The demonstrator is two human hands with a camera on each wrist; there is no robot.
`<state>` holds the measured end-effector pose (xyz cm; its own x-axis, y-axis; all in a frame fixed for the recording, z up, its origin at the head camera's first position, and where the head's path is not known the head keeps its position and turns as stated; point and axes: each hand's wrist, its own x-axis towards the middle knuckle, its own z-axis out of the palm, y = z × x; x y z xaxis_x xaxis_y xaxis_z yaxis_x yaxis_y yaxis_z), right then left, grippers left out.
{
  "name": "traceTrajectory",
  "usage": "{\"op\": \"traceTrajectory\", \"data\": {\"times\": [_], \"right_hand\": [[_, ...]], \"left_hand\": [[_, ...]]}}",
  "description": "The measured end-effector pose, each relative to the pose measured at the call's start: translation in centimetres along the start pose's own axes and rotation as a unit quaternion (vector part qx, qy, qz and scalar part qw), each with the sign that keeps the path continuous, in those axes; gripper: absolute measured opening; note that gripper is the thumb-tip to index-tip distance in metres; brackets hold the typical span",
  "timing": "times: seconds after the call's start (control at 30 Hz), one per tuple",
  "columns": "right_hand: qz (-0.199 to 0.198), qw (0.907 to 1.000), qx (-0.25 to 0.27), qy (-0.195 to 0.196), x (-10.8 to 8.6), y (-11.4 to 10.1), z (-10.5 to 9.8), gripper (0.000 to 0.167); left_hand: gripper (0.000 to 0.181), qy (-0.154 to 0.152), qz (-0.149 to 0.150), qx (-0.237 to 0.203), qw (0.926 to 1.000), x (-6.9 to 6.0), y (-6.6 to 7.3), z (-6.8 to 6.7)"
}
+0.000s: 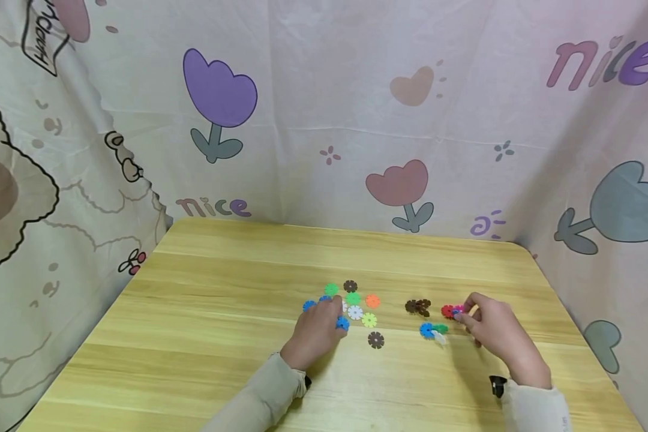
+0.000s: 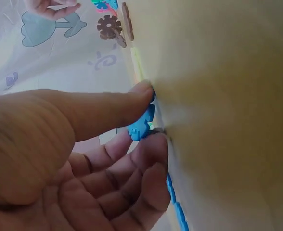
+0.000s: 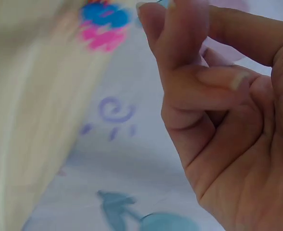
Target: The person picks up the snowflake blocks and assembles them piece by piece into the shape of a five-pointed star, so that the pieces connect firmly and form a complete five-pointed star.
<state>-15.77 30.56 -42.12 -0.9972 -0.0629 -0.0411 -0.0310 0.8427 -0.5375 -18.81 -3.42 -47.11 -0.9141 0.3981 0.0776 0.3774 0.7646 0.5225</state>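
Note:
My left hand (image 1: 314,330) is low over the loose discs, pinching a blue notched disc (image 2: 140,126) between thumb and fingers in the left wrist view. At the right, my right hand (image 1: 499,333) hovers beside a joined red, pink and blue cluster (image 1: 448,311). In the right wrist view, a gap separates that blue and pink cluster (image 3: 105,26) from the bent, loose fingers; no piece shows between them, though the tips are partly cut off. Around my left hand lie green (image 1: 353,299), white (image 1: 354,312), orange (image 1: 373,300), yellow-green (image 1: 369,320) and brown discs (image 1: 375,340).
Between the hands stand a joined brown cluster (image 1: 418,307) and a blue, green and white one (image 1: 428,330). Behind the wooden table (image 1: 237,258) hangs a printed curtain (image 1: 302,90), which continues along both sides.

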Motion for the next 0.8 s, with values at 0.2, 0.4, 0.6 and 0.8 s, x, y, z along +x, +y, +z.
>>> {"op": "traceTrajectory", "data": {"times": [0.2, 0.4, 0.6, 0.8], "right_hand": [[-0.062, 0.9979, 0.013, -0.011, -0.3, -3.7, 1.2, 0.010], [-0.086, 0.9954, 0.011, -0.040, 0.3, -6.8, 4.2, 0.014], [-0.093, 0.9917, -0.002, -0.089, 1.3, -9.2, 7.6, 0.019], [-0.083, 0.9901, -0.049, -0.103, 2.1, -10.1, 9.1, 0.033]], "left_hand": [[0.019, -0.024, 0.008, -0.094, 0.9952, -0.1, -0.6, -1.4], [0.010, -0.031, 0.015, -0.162, 0.9862, -0.2, -0.6, -3.2], [0.011, -0.041, 0.025, -0.196, 0.9794, -0.3, -0.1, -3.8], [0.013, -0.054, 0.030, -0.236, 0.9699, -0.3, 0.2, -4.3]]}}
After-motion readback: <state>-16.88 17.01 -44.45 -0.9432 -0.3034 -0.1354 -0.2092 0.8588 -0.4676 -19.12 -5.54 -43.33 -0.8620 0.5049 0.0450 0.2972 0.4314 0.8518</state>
